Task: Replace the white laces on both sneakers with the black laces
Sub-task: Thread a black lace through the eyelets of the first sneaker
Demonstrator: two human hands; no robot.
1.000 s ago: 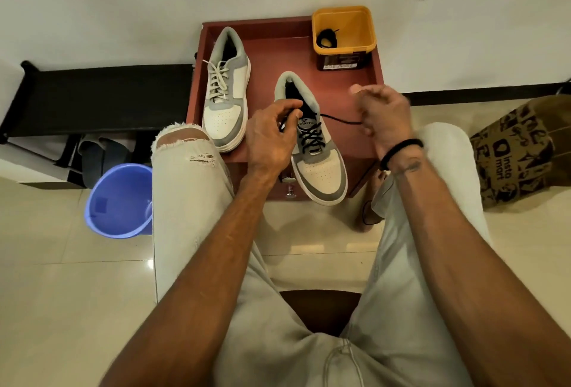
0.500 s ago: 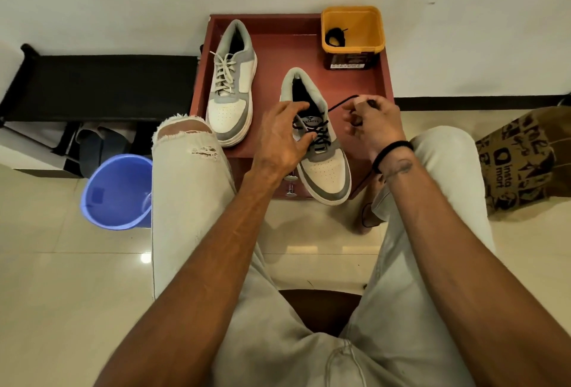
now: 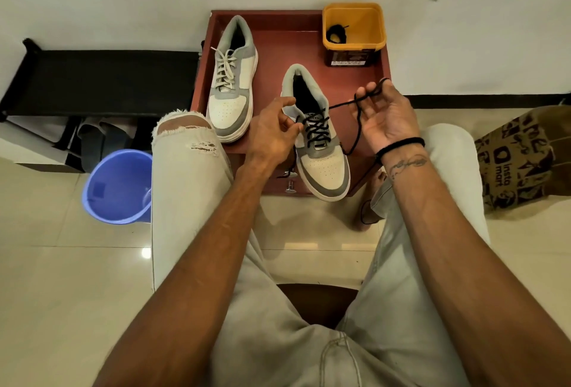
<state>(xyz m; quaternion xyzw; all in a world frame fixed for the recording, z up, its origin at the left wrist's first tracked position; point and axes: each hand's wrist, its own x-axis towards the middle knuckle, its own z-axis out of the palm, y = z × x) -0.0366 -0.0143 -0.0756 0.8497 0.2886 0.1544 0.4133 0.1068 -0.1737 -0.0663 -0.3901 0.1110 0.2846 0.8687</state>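
The black lace [image 3: 316, 130], threaded up the near sneaker [image 3: 321, 145] on the red table [image 3: 278, 46], is limp and light, so it is best pinched near its stiff tip. The right hand [image 3: 383, 117] holds one end looped over its curled fingers; the left hand [image 3: 272, 136] pinches at the eyelets. A brown bag [image 3: 519, 158] reads "insta mart"; the tongue label is too small to read.

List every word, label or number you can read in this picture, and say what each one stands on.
"insta mart": printed on the brown paper bag at the right.
Tongue label of the black-laced sneaker: partly covered by laces, not readable.
Sticker on the dark base of the yellow tub: too small and blurred to read.
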